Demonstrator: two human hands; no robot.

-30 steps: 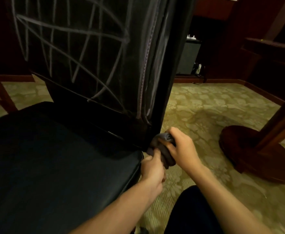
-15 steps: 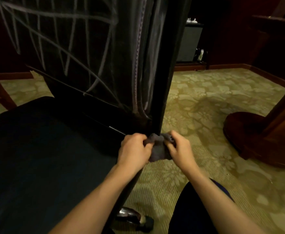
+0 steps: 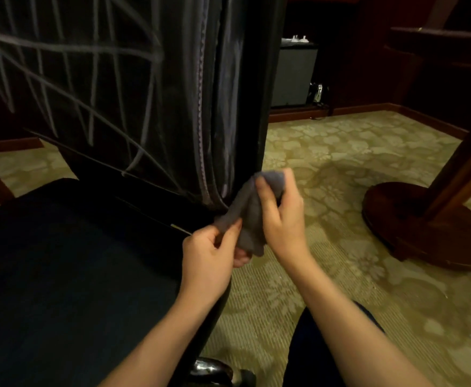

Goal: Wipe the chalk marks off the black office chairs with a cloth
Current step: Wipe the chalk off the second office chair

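A black office chair fills the left half of the view, its seat (image 3: 69, 275) low and its backrest (image 3: 134, 88) upright. White chalk marks (image 3: 69, 88) criss-cross the backrest and run down its right edge. A grey cloth (image 3: 249, 210) is stretched between both hands beside the backrest's lower right corner. My left hand (image 3: 210, 261) pinches the cloth's lower left corner. My right hand (image 3: 280, 216) grips its upper part with the thumb across it.
A dark round wooden table base (image 3: 413, 224) with a slanted post stands on the patterned carpet (image 3: 326, 289) to the right. A grey box (image 3: 294, 74) sits by the far wall. A shiny chair foot (image 3: 214, 370) shows at the bottom. My dark trouser knee (image 3: 307, 353) is lower right.
The cloth was bunched in my right hand at the chair's corner; my left hand came up and took hold of it, and both hands have now pulled it open and lifted it slightly.
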